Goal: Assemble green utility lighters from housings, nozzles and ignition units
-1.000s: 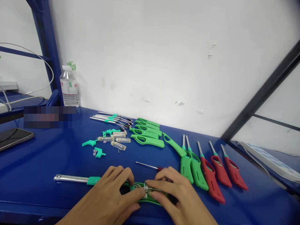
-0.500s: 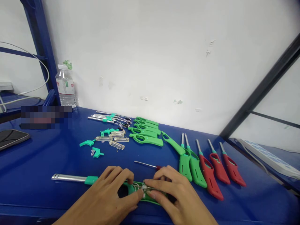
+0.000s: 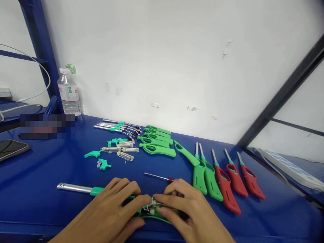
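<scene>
Head view: the open green lighter (image 3: 149,213) lay near the front edge of the counter (image 3: 50,168), its metal barrel (image 3: 74,187) pointing left beyond my knuckles. My left hand (image 3: 118,202) was curled over it, steadying it; my right hand (image 3: 189,202) was drawn narrow, thumb and forefinger pinching a small grey fitting (image 3: 155,203) inside the shell. My forearms crossed the front edge.

I had more room on the left, where blue surface ran from the barrel to one phone (image 3: 12,148), well apart from me. The right was tighter: two whole green lighters (image 3: 199,179) lay near my right hand, and one screwdriver (image 3: 157,176) reached in just behind its fingers. The back edge met the wall (image 3: 152,60).

Beyond the green pair I counted three red lighters (image 3: 237,182). One slanting green shell (image 3: 188,157) lay between that pair and a row of at least four green shells (image 3: 162,151). Further left were about five clear tanks (image 3: 125,156), at least three teal pieces (image 3: 92,154), four or more metal tubes (image 3: 113,129), overlapping, and one upright bottle (image 3: 69,96).
</scene>
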The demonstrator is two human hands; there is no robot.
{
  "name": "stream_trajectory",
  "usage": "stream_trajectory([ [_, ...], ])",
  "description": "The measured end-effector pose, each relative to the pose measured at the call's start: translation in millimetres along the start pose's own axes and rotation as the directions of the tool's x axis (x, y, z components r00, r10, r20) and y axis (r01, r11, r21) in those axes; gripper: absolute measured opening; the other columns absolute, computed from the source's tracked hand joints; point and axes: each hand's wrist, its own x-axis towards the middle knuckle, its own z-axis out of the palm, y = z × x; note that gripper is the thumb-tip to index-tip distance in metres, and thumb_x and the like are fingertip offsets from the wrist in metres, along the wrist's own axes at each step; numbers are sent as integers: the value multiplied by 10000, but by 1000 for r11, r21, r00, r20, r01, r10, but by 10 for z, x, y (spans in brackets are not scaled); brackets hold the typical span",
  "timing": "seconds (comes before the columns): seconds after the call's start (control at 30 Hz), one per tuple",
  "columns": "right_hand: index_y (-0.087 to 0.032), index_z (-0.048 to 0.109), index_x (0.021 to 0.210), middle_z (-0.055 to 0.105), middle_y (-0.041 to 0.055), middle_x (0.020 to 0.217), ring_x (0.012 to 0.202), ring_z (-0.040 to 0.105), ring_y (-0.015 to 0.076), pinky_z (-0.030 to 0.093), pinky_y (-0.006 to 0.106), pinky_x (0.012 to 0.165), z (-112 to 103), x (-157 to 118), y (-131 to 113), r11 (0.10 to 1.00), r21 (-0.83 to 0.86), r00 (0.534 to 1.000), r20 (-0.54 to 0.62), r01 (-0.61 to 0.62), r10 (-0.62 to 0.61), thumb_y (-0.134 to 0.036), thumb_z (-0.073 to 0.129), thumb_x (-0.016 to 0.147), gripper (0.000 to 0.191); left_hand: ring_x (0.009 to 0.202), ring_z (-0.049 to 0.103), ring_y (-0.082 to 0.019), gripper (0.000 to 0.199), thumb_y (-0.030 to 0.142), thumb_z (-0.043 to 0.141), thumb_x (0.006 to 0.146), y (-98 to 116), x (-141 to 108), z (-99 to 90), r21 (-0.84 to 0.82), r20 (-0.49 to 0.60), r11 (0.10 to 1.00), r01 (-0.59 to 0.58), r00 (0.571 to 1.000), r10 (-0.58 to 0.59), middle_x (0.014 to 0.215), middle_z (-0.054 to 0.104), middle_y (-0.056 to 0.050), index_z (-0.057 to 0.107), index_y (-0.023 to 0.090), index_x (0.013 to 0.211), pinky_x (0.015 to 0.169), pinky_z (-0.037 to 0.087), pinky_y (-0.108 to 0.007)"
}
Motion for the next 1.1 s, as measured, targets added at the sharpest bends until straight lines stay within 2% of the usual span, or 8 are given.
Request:
stream_trajectory([
  [0.07, -320, 838, 1294, 756, 11, 1093, 1002, 722, 200, 528, 360, 1091, -3, -1, -2, 1000, 3, 1000, -6, -1, 1, -213, 748, 1057, 275, 934, 614, -206, 588, 64, 759, 928, 8, 2, -16, 9, 4, 1000, 22, 1000, -22, 1128, 673, 37, 583, 340, 1416, 890, 473, -333],
  [0.23, -362, 814, 1331, 751, -4, 1114, 980, 735, 196, 530, 372, 1100, -15, 8, -12, 1000, 11, 1000, 12, 1, -1, -192, 737, 1058, 330, 929, 623, -208, 478, 44, 691, 937, 19, -3, -29, -17, -1, 1000, 9, 1000, -9, 1130, 667, 27, 628, 339, 1309, 878, 478, -333],
  [0.37, -355, 805, 1333, 760, -8, 1154, 1000, 754, 192, 521, 365, 1125, -10, 9, -6, 1000, -7, 1000, -2, 20, -20, -179, 716, 1069, 329, 927, 645, -200, 460, 73, 662, 969, 26, 16, -38, -7, 1, 1000, 18, 1000, -18, 1126, 679, 31, 618, 332, 1346, 891, 498, -325],
  [0.63, -295, 797, 1250, 807, -15, 1144, 1029, 776, 188, 513, 315, 1121, 29, -1, 39, 995, -21, 992, -72, 100, -101, -198, 671, 1105, 215, 933, 728, -186, 229, 239, 538, 1111, 20, 54, -91, 65, -129, 998, -15, 991, 23, 1080, 745, 44, 628, 316, 1307, 937, 529, -298],
  [0.77, -289, 784, 1252, 827, -15, 1142, 1020, 789, 194, 518, 321, 1119, 67, -16, 82, 989, -32, 979, -145, 142, -145, -264, 677, 1114, 176, 1006, 754, -204, 305, 253, 621, 1075, 8, 26, -90, 98, -105, 995, -10, 994, 21, 1146, 766, 47, 597, 324, 1371, 969, 552, -314],
  [0.93, -273, 785, 1227, 818, 9, 1107, 988, 776, 199, 570, 328, 1027, 88, -6, 105, 984, -79, 967, -188, 161, -174, -329, 609, 1150, 200, 990, 745, -200, 509, 215, 749, 988, -8, 4, -105, 76, -1, 997, 23, 1000, -23, 1169, 754, 53, 569, 345, 1446, 951, 580, -310],
  [1.03, -278, 787, 1247, 805, 17, 1099, 979, 761, 198, 584, 323, 960, 86, 11, 99, 984, -80, 966, -193, 161, -173, -333, 594, 1156, 220, 982, 747, -192, 501, 213, 720, 1000, -11, -5, -105, 74, -16, 997, 26, 1000, -25, 1161, 754, 45, 571, 335, 1463, 958, 585, -303],
  [1.1, -279, 788, 1263, 793, 24, 1100, 971, 753, 199, 586, 322, 918, 82, 13, 90, 984, -81, 966, -196, 156, -169, -315, 593, 1156, 226, 996, 755, -191, 420, 247, 671, 1044, -2, -5, -97, 88, -59, 996, 16, 998, -11, 1161, 759, 40, 588, 331, 1447, 973, 584, -301],
])
